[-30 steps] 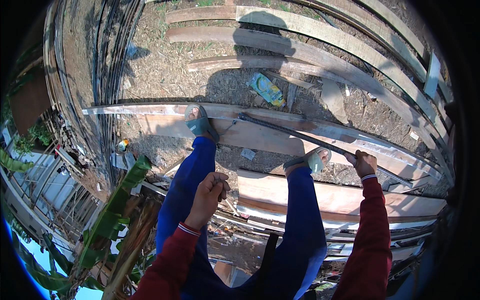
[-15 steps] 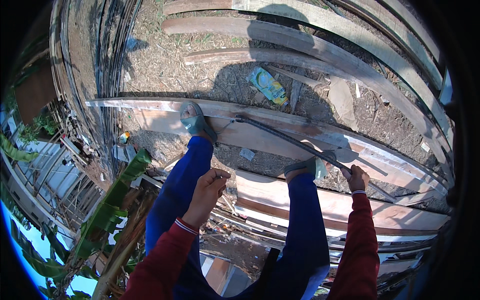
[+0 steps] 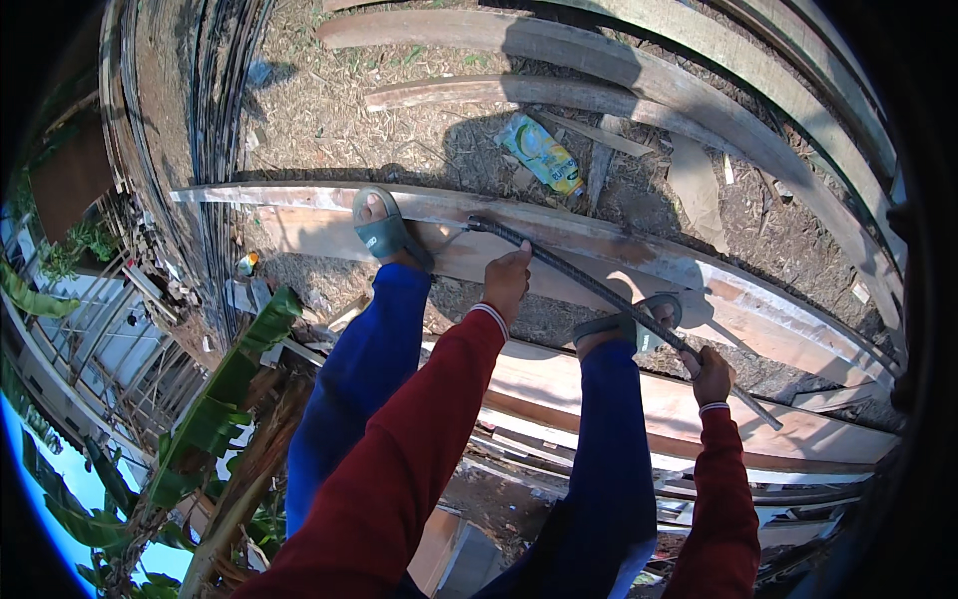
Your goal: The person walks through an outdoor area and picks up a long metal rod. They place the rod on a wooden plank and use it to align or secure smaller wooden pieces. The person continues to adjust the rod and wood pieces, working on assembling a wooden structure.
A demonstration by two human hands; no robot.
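Note:
A dark ribbed steel bar point(image 3: 589, 284) slants across the board point(image 3: 419, 235) in front of me, with its hooked far-left end at the board's face. My right hand point(image 3: 712, 375) is wrapped around the bar near its lower right end. My left hand point(image 3: 507, 284) is at the bar just below the hooked end, its fingers closed against it; part of the grip is hidden behind the hand. Sandalled feet, the left one point(image 3: 379, 222) and the right one point(image 3: 654, 317), stand on the board on either side of my left hand.
Several long planks point(image 3: 479, 32) lie beyond the board, and more are stacked point(image 3: 639, 389) beneath my legs. A yellow-green packet point(image 3: 540, 155) lies on the dry ground. Thin dark rods point(image 3: 215, 110) run along the left, near banana leaves point(image 3: 225, 399).
My left hand has moved forward and right, from above my left leg to the bar. The bar has shifted slightly in my right hand's grip, its lower end now raised off the planks.

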